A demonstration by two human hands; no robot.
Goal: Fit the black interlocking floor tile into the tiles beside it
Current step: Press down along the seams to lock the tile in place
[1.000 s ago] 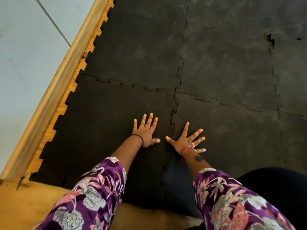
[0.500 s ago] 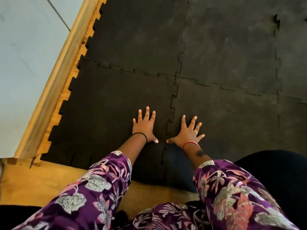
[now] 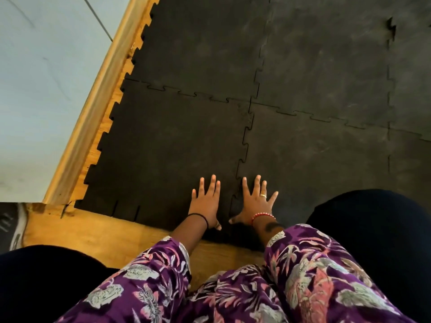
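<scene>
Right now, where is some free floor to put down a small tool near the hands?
The wooden floor strip between the near tile's toothed edge and the knees is bare. The tile itself is bare beyond the left hand. It is crowded at the seam, where the right hand also presses flat.

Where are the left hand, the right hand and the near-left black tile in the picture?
left hand (image 3: 205,203): head view, back of the hand.
right hand (image 3: 255,202): head view, back of the hand.
near-left black tile (image 3: 168,141): head view, middle of its top.

Pale wall (image 3: 42,78) w/ wood skirting (image 3: 93,108); bare wood subfloor (image 3: 93,227) below.
</scene>
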